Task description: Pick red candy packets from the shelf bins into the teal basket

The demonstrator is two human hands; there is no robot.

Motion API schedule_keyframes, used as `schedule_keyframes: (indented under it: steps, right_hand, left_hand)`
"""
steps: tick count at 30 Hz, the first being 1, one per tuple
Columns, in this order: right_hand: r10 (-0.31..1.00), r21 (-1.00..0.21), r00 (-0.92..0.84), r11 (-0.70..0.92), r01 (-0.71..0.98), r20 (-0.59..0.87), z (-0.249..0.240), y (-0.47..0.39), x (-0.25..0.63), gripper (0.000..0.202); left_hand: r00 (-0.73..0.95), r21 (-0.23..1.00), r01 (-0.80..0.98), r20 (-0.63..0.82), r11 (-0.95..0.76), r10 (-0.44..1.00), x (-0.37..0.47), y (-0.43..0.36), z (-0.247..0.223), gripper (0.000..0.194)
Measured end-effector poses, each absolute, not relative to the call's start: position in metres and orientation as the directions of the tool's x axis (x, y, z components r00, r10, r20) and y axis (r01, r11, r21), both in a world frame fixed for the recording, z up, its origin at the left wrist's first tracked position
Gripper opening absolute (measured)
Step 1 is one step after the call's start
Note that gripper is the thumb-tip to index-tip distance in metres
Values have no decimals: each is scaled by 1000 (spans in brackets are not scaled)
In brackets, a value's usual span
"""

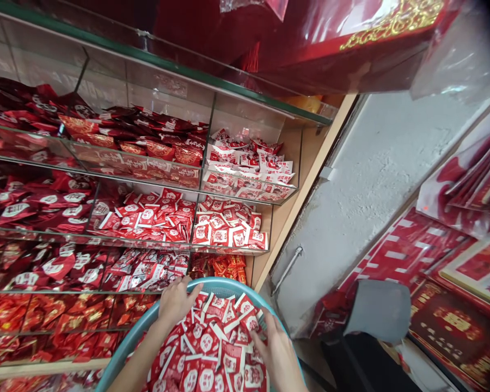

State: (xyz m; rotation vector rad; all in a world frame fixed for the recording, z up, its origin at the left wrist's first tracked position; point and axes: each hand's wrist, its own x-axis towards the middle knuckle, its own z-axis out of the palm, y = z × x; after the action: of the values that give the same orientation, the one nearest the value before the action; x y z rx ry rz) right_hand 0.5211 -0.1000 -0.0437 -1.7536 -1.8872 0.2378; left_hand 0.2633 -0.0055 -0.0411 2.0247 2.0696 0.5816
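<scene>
A teal plastic basket (126, 343) full of small red and white wrapped packets (206, 342) is at the bottom centre, below the shelves. My left hand (177, 302) lies at the basket's far left rim, thumb and fingers apart, nothing in it. Over the right side of the basket, my right hand (274, 345) is at the packets, with thumb and fingers apart around the packets' edge. Similar red and white packets (228, 226) fill a clear shelf bin just above the basket.
Glass-fronted shelves (147, 242) with red, dark red and orange packets span the left. A large red box (294, 43) overhangs the top. At the right are a grey wall (363, 163), a grey chair back (379, 310) and red boxed goods (457, 326).
</scene>
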Motion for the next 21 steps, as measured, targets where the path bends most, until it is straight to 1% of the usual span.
schedule_keyframes:
  steps: [4, 8, 12, 16, 18, 19, 21]
  right_hand:
    - [968, -459, 4, 116, 881, 252, -33, -100, 521, 38]
    - [957, -427, -16, 144, 893, 290, -17, -95, 521, 38]
    - [919, -404, -80, 247, 881, 387, 17, -82, 513, 39]
    - [822, -374, -185, 430, 822, 538, 68, -50, 494, 34]
    - [753, -314, -249, 517, 797, 609, 93, -25, 483, 29]
    - [720, -264, -280, 542, 797, 635, 105, -11, 477, 27]
    - [695, -189, -326, 554, 811, 641, 126, 18, 465, 26]
  left_hand:
    - [-58, 410, 912, 124, 2, 991, 264, -7, -38, 49]
    - [-54, 420, 908, 121, -2, 991, 264, -7, -38, 48]
    - [-61, 421, 907, 125, 2, 990, 263, -7, -39, 49]
    - [-61, 414, 910, 131, 1, 989, 263, -7, -40, 48]
    - [-57, 409, 912, 140, -5, 988, 263, -7, -40, 47]
    - [-56, 410, 912, 143, -8, 988, 263, -7, -40, 47]
    - [-55, 415, 910, 145, -10, 988, 263, -8, -39, 47]
